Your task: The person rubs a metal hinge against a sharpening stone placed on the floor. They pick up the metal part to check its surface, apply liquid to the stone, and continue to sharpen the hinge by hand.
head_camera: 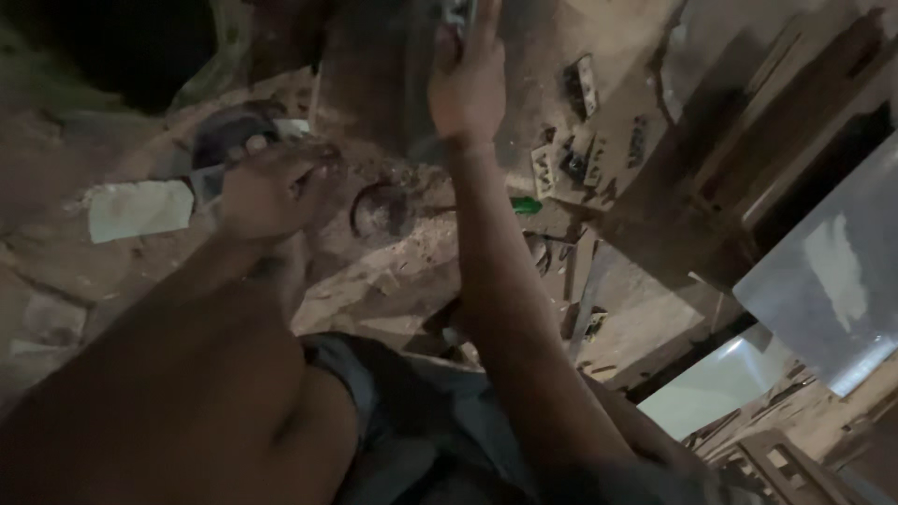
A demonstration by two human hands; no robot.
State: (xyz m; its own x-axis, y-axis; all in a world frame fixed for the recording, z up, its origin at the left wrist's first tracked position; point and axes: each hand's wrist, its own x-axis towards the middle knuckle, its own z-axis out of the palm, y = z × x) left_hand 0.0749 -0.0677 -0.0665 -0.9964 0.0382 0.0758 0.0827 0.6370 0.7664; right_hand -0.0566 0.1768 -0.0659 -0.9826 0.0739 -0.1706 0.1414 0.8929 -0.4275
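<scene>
A: Head view, dim and blurred. Left hand (271,192) at about 10 o'clock from centre, fingers curled shut around a grey power tool (229,140), looks like a grinder, exact kind hard to tell.

B: Right hand (468,89)?

A: Up at 12 o'clock, at top edge. Thumb and fingers pinched on a small grey object (456,11), mostly cut off by the frame, kind not clear. Index finger stretched upward. Pressed against a dark flat panel (374,84) just beside it at 9 o'clock.

B: Around the left hand?

A: Pale flat block (140,210) at 9 o'clock of it, just beside the tool, lying on the dusty floor (56,281). Dark ring-shaped item (379,208) at 3 o'clock of the hand, near, not touching.

B: Between the arms?

A: Sawdust-like debris (412,252) below the ring. Grey shorts (412,421) at 6 o'clock of frame.

B: Right side?

A: Green handle (524,206) just right of the right forearm, at 3 o'clock of it. Small dark metal fittings (580,159) scattered on a wooden board (645,318) at 1 to 3 o'clock of centre. Glossy pale sheet (832,281) at 4 o'clock, far right edge.
</scene>
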